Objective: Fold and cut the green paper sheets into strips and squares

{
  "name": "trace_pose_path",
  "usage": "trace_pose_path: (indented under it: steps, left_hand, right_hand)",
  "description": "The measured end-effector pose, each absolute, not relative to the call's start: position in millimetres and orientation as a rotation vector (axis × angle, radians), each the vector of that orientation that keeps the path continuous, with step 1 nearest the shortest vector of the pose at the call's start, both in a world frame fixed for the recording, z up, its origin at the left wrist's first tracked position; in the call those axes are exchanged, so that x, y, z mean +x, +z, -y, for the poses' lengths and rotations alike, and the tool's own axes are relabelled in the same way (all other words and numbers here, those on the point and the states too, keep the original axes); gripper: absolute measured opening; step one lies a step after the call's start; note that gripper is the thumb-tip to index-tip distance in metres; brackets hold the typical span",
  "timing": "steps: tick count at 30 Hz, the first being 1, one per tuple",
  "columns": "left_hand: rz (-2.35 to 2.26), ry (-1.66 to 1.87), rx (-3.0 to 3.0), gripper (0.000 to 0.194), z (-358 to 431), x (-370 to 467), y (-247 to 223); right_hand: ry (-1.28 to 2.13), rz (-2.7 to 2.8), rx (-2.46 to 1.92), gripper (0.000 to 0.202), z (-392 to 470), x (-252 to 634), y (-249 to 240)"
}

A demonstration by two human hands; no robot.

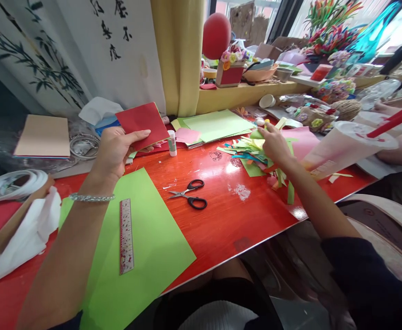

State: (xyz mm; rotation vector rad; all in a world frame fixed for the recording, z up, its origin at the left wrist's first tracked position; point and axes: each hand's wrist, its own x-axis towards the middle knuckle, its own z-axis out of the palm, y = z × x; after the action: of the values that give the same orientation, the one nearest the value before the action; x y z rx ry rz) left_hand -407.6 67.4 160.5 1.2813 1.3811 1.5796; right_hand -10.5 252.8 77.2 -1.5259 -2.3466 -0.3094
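My left hand is closed on a stack of square red paper, thumb on top, raised above the table. A glue stick stands upright just right of it. My right hand is on a pile of cut paper scraps, its fingers bent around some of the strips. Its palm side is hidden. Black-handled scissors lie slightly apart on the red table between my hands. Under my left forearm lies a large green paper sheet, with a patterned ruler on it.
Light green sheets lie at the back by the curtain. A tilted white cup with a red straw stands at the right, near another person's arm. Coiled white tubing and crumpled white paper are at the left.
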Motion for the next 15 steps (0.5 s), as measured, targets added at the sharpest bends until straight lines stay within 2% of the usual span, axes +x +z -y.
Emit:
trace_pose_path:
  steps: [4, 5, 6, 9, 11, 13, 15]
  left_hand:
    - [-1.377, 1.554, 1.292, 0.026, -67.9, -407.8, 159.6]
    - [-1.384, 1.549, 1.285, 0.028, -68.4, -407.4, 158.8]
    - [-1.391, 1.545, 1.274, 0.027, -69.2, -406.7, 157.8]
    - [-1.390, 1.515, 1.245, 0.025, -73.3, -404.4, 152.9]
    - [-1.395, 1.466, 1.260, 0.024, -77.1, -402.8, 148.4]
    - [-1.409, 1.404, 1.296, 0.026, -81.1, -400.5, 142.6]
    - [-1.439, 1.337, 1.334, 0.026, -84.6, -396.7, 135.1]
  right_hand:
    - [-0.180, 2.364, -1.915, 0.042, -277.4, -6.8, 89.5]
    - [-0.141, 2.385, -1.959, 0.043, -281.6, -5.5, 91.4]
    - [-0.125, 2.390, -1.972, 0.050, -284.6, -4.3, 93.2]
    - [-0.132, 2.353, -1.939, 0.090, -284.9, -4.4, 99.9]
    - [-0.139, 2.309, -1.862, 0.106, -275.8, -12.1, 106.5]
    - [-0.135, 2.226, -1.716, 0.103, -257.0, -29.5, 114.1]
    - [-0.021, 2.070, -1.548, 0.084, -228.8, -56.6, 120.3]
